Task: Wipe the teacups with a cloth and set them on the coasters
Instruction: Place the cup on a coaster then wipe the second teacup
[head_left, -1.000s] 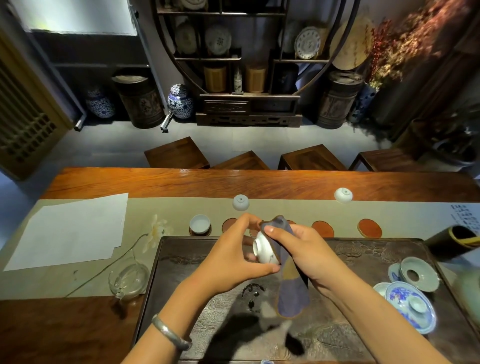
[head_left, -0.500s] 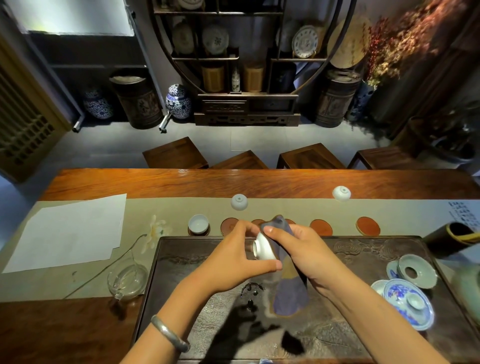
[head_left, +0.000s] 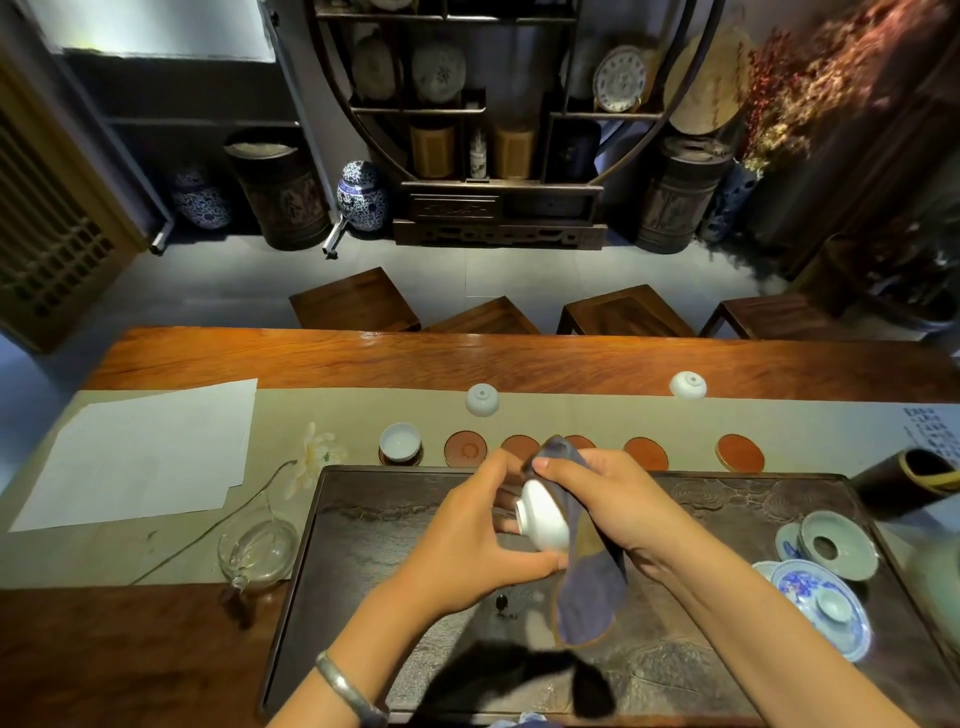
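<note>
A small white teacup (head_left: 543, 515) is held on its side above the dark tea tray (head_left: 395, 519), pinched by my left hand (head_left: 470, 535). My right hand (head_left: 613, 501) presses a blue-grey cloth (head_left: 589, 597) against the cup's mouth side; the cloth hangs down below it. A row of round reddish coasters (head_left: 465, 448) lies just beyond the tray, partly hidden by my hands. One upright cup (head_left: 399, 441) stands on the leftmost coaster. Two more cups lie upside down farther back, the left one (head_left: 482, 399) and the right one (head_left: 688, 385).
A glass pitcher (head_left: 258, 548) stands left of the tray, beside a white paper sheet (head_left: 140, 452) and a flower stem. Blue-and-white and celadon lids and saucers (head_left: 821, 597) sit on the tray's right end. A dark tube (head_left: 906, 480) lies at far right. Stools stand beyond the table.
The cup has turned in my left hand, its foot now pointing left, while my right hand keeps the cloth on it. The hands stay in about the same place.
</note>
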